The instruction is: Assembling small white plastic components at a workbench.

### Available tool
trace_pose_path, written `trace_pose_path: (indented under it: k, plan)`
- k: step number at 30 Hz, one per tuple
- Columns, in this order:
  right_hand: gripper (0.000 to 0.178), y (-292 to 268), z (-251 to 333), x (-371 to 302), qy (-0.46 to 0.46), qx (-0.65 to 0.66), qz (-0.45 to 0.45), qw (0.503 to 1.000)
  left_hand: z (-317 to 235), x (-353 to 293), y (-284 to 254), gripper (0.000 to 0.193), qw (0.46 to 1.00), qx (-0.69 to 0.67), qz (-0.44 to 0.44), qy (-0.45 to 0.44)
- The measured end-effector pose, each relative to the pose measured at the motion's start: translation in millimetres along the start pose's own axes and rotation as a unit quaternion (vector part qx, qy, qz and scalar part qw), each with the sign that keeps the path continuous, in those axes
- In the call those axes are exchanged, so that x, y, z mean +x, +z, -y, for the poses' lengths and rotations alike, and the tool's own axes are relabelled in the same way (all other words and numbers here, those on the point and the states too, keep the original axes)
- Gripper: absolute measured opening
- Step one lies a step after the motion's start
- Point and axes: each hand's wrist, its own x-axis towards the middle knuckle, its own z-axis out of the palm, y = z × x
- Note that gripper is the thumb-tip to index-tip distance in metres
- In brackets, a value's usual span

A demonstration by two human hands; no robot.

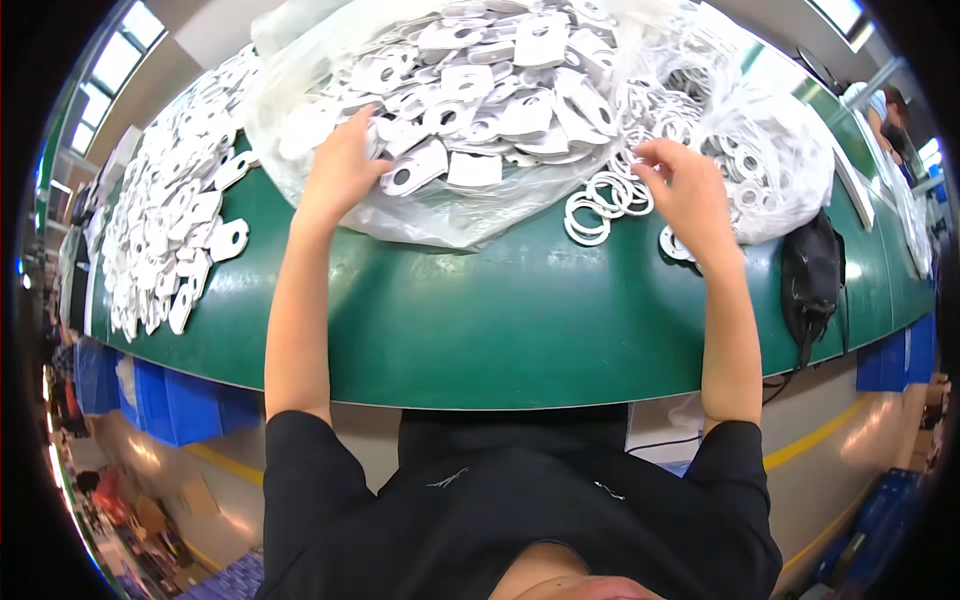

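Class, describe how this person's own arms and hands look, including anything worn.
Short black sleeves end near the elbows, leaving the forearms bare. The left hand and right hand are ungloved, and no watch or bracelet shows on either wrist.

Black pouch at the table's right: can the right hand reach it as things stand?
Probably yes: the right hand is by the loose white rings, and the clear bag sits beside the black pouch, leaving its near side uncovered.

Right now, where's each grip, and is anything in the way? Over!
Left grip at white holed plates, thumb spread. Right grip at white rings. Plastic bag beneath plates; black pouch off right. Over.
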Motion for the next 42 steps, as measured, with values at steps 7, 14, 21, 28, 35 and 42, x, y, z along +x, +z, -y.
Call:
trace_pose_path:
  k: [7, 14, 21, 28, 35, 42]
  plan:
    - [0.026, -39, -54, -8, 0.082, -0.127, 0.14, 0.979, -38, -14, -24, 0.063, 0.986, -0.099, 0.024, -0.135]
    - [0.024, -41, -42, 1, 0.092, -0.08, 0.136, 0.983, -83, -21, -37, 0.037, 0.992, 0.035, -0.054, -0.108]
    - [0.015, 3, 19, 0, -0.029, 0.281, -0.041, 0.958, -127, -36, -7, 0.049, 0.66, -0.702, 0.153, -0.218]
    - [0.019, 37, 53, -22, -0.15, 0.23, 0.034, 0.961, -151, -56, 18, 0.072, 0.464, -0.8, 0.309, -0.223]
    - [0.019, 34, 32, -9, 0.079, 0.516, 0.072, 0.85, -137, -56, 30, 0.052, 0.389, -0.853, 0.284, -0.203]
    - [0.016, 35, 24, -11, 0.091, 0.621, 0.096, 0.773, -147, -59, 30, 0.038, 0.543, -0.746, 0.248, -0.295]
